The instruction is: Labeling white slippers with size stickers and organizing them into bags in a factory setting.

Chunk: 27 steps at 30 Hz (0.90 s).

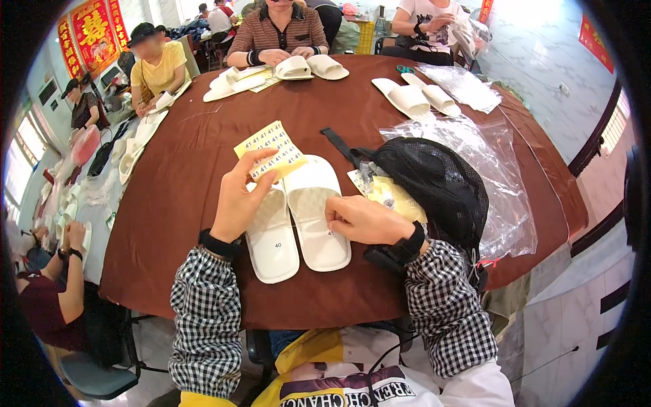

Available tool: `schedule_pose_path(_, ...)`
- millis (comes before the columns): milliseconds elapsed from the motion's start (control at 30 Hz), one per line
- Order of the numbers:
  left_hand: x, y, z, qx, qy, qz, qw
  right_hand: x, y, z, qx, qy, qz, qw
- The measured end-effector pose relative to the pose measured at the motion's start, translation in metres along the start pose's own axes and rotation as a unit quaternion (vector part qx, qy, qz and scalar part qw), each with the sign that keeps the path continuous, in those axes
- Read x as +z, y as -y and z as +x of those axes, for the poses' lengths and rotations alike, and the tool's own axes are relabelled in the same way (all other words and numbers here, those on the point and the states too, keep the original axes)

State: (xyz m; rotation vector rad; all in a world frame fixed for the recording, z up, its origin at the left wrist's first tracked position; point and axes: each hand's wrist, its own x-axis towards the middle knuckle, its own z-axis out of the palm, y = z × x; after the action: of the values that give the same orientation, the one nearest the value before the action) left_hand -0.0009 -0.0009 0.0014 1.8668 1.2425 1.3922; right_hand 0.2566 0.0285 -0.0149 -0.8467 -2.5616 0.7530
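Head view, left hand [237, 197]: gripping yellow sticker sheet [271, 150] above left slipper [271, 234].
Right hand [363, 218]: fingertips pinched, pressing on right slipper [315, 214].

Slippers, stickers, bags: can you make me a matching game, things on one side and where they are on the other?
Things:
1. yellow sticker sheet
2. pair of white slippers
3. black mesh bag
4. scissors

Places:
A. far side of the table, by other slippers
B. held up in the left hand
C. on the brown tablecloth under both hands
D. just beyond the right hand

Pairs: 1-B, 2-C, 3-D, 4-A
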Motion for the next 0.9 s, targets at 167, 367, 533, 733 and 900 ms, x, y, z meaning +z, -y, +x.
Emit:
schedule_pose_path(167, 0.000, 0.001, 0.000, 0.012, 0.004, 0.004, 1.000, -0.012, 0.001, 0.001, 0.034, 0.084, 0.062, 0.994)
schedule_pose_path(367, -0.001, 0.000, -0.001, -0.005, 0.007, 0.005, 1.000, -0.016, 0.007, 0.001, 0.103, 0.088, 0.072, 0.988)
schedule_pose_path(533, 0.000, 0.001, 0.000, -0.001, 0.007, -0.001, 1.000, -0.017, 0.005, 0.002, 0.109, 0.099, 0.110, 0.983)
schedule_pose_path(733, -0.001, 0.001, 0.000, -0.003, 0.010, 0.001, 1.000, -0.013, 0.003, 0.002, 0.100, 0.080, 0.105, 0.986)
schedule_pose_path(900, 0.000, 0.002, 0.000, 0.005, 0.009, 0.002, 1.000, -0.014, 0.005, 0.001, 0.095, 0.090, 0.102, 0.986)
